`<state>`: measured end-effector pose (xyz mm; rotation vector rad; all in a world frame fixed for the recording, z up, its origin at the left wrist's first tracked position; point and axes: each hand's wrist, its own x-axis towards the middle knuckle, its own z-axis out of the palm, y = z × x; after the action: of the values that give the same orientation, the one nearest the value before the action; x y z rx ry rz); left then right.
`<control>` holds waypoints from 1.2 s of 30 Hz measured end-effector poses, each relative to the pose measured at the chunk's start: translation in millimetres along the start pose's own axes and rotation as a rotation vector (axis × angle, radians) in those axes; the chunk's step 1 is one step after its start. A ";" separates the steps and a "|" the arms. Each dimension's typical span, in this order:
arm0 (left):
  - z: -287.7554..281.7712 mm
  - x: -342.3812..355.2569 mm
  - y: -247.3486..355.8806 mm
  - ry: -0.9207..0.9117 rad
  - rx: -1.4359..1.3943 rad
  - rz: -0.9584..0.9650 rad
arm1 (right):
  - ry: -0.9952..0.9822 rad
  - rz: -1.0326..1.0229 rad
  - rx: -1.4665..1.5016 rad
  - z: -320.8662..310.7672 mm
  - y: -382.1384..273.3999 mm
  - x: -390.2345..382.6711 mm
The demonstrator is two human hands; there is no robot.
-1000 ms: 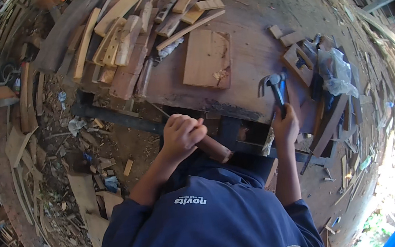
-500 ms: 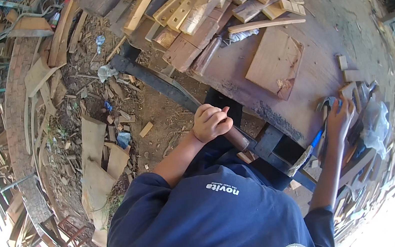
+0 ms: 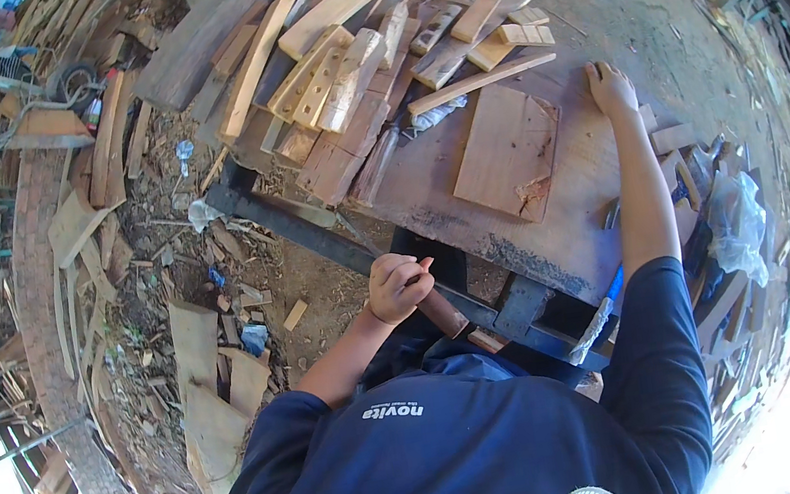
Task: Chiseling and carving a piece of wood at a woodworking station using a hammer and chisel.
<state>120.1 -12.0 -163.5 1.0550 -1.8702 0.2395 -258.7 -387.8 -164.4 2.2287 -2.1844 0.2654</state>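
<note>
My left hand is closed around a wood-handled tool; its round brown handle sticks out on the near side and a thin metal shaft on the far side. It lies beside the dark metal frame along the bench's near edge. Stretched far out over the right side of the wooden bench top, my right hand has its fingers slightly bent and apart, and nothing shows in them. A flat square board lies to the left of that arm.
Wood blocks and strips are piled at the bench's far left, among them a drilled block. By my right elbow are a blue-handled brush-like tool, a clear plastic bag and mixed scraps. Offcuts and shavings cover the ground at left.
My right hand has moved from the tools at the bench's right side out to its far right, the arm now stretched. My left hand keeps its hold; the view has shifted slightly.
</note>
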 end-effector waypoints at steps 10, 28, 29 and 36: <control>8.5 -3.0 -4.5 -0.006 0.003 0.060 | 0.142 -0.007 0.078 -7.4 -1.7 -16.8; 13.7 36.2 0.4 -0.247 -0.001 0.072 | 0.260 -0.062 0.214 -11.2 3.5 -49.6; 15.4 35.5 -0.5 -0.236 0.002 0.073 | 0.261 -0.061 0.219 -12.3 3.2 -50.7; 14.4 22.4 -2.4 -0.204 0.045 0.059 | 0.229 -0.050 0.175 -12.2 -12.2 -53.1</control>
<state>108.6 -34.2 -153.8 1.0891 -2.0896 0.2163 -248.7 -333.3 -157.7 2.2024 -2.0557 0.6987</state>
